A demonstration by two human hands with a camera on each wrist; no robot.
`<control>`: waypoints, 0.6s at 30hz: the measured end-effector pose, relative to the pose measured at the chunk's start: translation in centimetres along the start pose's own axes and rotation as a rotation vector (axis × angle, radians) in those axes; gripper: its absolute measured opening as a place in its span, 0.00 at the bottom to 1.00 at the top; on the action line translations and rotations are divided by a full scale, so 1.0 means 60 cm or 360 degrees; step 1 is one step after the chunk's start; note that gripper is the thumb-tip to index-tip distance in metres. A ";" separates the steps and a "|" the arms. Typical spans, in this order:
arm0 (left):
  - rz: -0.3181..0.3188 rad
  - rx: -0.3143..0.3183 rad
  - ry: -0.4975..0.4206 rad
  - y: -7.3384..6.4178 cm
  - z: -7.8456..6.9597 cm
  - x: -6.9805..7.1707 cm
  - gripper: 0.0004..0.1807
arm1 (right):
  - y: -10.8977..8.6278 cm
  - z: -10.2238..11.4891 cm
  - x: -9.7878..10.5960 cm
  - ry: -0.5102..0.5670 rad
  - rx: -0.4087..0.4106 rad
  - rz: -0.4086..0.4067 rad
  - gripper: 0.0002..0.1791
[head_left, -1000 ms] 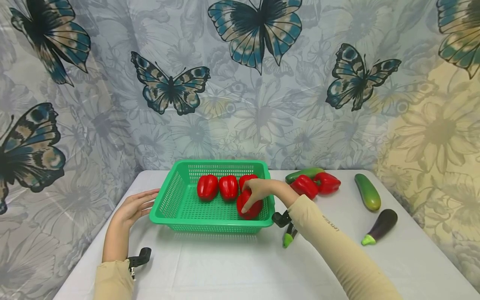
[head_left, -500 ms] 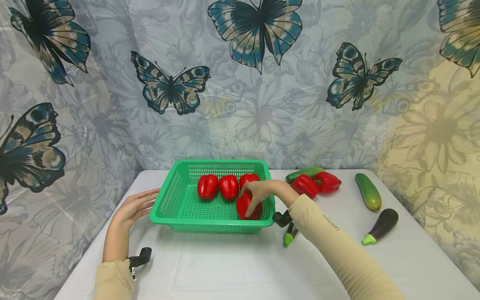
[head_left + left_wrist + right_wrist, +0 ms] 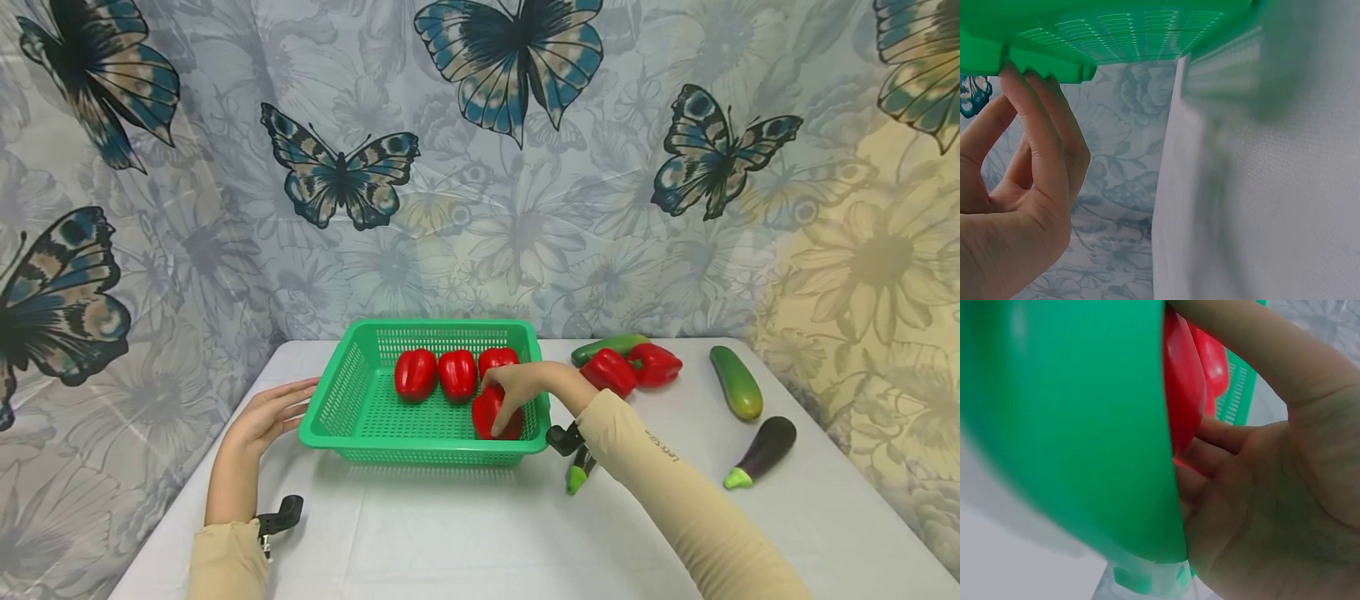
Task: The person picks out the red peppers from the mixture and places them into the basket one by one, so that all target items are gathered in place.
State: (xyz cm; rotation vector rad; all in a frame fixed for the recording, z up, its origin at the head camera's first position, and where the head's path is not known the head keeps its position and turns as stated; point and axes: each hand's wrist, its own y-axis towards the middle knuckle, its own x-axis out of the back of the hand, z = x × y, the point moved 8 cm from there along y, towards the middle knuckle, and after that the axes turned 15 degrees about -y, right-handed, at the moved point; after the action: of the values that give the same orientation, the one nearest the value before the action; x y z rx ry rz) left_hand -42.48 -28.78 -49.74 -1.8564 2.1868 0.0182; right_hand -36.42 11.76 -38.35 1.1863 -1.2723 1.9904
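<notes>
A green plastic basket (image 3: pixel 420 445) stands on the white table with several red bell peppers in it. Inside its near right corner, my right hand (image 3: pixel 519 385) holds a red bell pepper (image 3: pixel 487 410), thumb on the near side and fingers over the far side. The right wrist view shows this pepper (image 3: pixel 1184 381) partly hidden behind the basket's wall (image 3: pixel 1085 425). Three more peppers, one of them a red pepper (image 3: pixel 415 375), sit in a row farther back. My left hand (image 3: pixel 264 417) is at the basket's left side, its fairly straight fingertips (image 3: pixel 1010 70) right at the rim.
Right of the basket lie two red peppers (image 3: pixel 654 367) and a green cucumber (image 3: pixel 611 347). Farther right are another cucumber (image 3: pixel 737 385) and an eggplant (image 3: pixel 765 450). A second eggplant (image 3: pixel 577 475) is partly hidden by my right wrist. A butterfly-print cloth (image 3: pixel 480 250) hangs behind.
My right thumb has shifted slightly right and toward me on the pepper, and the fingers have drawn back a little from the pepper behind. The left hand and basket have stayed still.
</notes>
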 end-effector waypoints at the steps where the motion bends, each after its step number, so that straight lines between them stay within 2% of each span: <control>1: 0.0021 -0.0006 0.0006 -0.001 -0.001 -0.002 0.30 | 0.000 0.000 0.000 -0.0006 0.0003 -0.0006 0.35; 5: 0.0063 -0.0026 0.0007 0.000 -0.003 -0.004 0.31 | -0.001 0.000 0.001 -0.0016 0.0016 -0.0013 0.33; 9: -0.0004 -0.0002 -0.0005 0.011 0.006 0.007 0.34 | -0.002 -0.001 0.002 -0.0006 0.0035 -0.0003 0.32; 18: -0.0043 0.0022 0.0011 0.015 0.010 0.012 0.38 | -0.004 -0.002 0.002 0.0028 0.0052 0.0004 0.32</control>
State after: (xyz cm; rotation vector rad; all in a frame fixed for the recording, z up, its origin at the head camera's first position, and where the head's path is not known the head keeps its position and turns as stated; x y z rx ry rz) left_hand -43.31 -29.19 -50.64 -1.8810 2.1605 -0.0086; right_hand -36.32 11.99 -38.15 1.1809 -1.2375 2.0261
